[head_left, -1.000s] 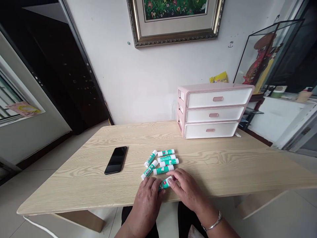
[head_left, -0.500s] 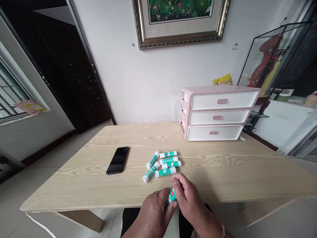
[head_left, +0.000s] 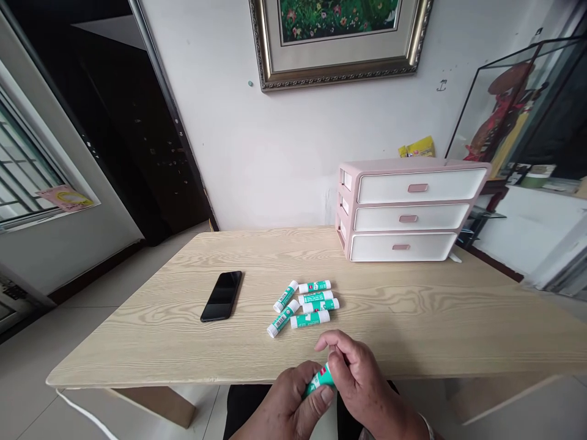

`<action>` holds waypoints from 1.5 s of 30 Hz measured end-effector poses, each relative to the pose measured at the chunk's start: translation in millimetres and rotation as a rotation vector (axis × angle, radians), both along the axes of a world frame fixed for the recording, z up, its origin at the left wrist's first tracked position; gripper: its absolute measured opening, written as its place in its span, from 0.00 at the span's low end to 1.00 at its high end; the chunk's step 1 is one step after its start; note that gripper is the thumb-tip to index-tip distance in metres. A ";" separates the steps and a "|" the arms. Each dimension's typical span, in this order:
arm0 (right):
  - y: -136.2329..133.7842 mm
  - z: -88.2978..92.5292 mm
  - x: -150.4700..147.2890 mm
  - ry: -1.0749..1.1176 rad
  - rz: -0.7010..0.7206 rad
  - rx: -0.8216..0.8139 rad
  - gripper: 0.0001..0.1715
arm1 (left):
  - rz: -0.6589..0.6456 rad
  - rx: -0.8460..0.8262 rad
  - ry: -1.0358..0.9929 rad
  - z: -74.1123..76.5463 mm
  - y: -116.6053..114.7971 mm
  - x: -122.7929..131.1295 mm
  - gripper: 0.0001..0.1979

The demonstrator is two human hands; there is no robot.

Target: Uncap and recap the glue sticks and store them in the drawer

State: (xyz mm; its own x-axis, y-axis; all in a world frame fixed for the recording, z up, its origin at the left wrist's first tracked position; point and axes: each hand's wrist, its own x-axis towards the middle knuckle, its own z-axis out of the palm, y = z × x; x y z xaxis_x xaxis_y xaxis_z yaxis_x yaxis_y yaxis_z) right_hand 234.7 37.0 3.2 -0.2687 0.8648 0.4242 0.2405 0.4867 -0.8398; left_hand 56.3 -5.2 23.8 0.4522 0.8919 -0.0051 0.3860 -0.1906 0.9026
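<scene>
My left hand (head_left: 298, 397) is closed around a green-and-white glue stick (head_left: 320, 380), just in front of the table's near edge. The stick tilts up to the right. At its upper end are the curled fingers and thumb of my right hand (head_left: 355, 373), closed on it and covering that end. Beyond my hands, several similar glue sticks lie loosely grouped on the table, among them a nearest one (head_left: 310, 319) and a slanted one (head_left: 283, 318) at its left.
A black phone (head_left: 222, 296) lies left of the glue sticks on the wooden table (head_left: 160, 342). At the back right stands a pink-and-white drawer unit (head_left: 413, 218) with a yellow packet (head_left: 419, 147) on top. A framed picture (head_left: 339, 76) hangs on the wall.
My hands and the held glue stick have come slightly lower and nearer to me, and more of its green label shows. The camera view has shifted a little; the glue sticks on the table lie as before.
</scene>
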 end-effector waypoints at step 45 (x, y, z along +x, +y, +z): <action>95.1 -53.6 72.7 -0.589 -0.613 0.226 0.12 | 0.841 0.521 1.033 -35.8 109.1 -70.3 0.21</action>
